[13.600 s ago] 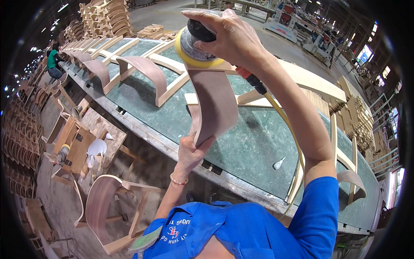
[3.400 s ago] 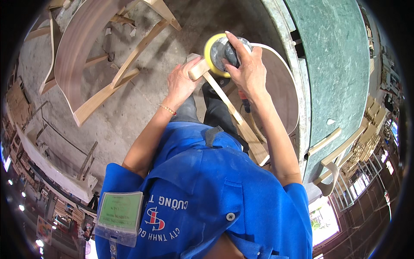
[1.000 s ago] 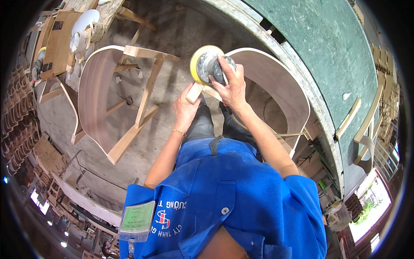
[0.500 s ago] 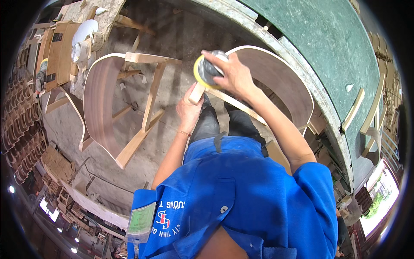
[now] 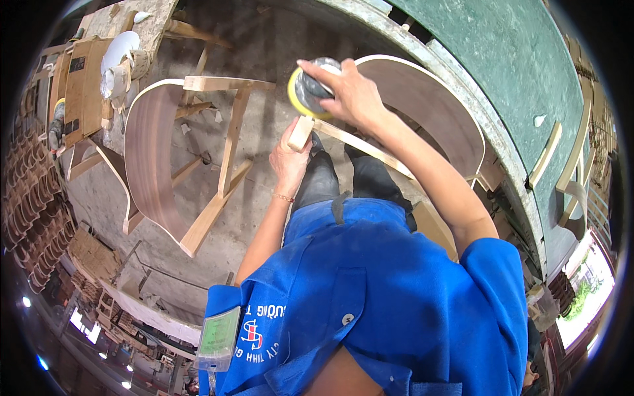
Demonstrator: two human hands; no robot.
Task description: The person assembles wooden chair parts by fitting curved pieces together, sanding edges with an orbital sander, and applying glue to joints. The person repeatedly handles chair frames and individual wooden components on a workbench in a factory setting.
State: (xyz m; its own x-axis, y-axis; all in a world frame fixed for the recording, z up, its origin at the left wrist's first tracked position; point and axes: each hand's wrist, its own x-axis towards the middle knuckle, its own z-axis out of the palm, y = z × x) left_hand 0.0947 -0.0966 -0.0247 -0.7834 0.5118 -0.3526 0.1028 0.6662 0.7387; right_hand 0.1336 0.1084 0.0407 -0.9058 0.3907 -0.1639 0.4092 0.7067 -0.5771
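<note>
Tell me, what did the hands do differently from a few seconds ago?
The right hand slid the yellow-padded sander off the end of the pale wooden rail, up towards the chair's curved back. The left hand kept gripping that rail end. The other chair frame stayed on the floor.

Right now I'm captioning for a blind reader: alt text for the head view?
The right hand presses a yellow-padded sander onto a curved wooden chair frame, whose end the left hand grips. A second chair frame lies on the floor.

Chair frame [image 5: 191, 158] left of workbench [image 5: 528, 86]
</note>
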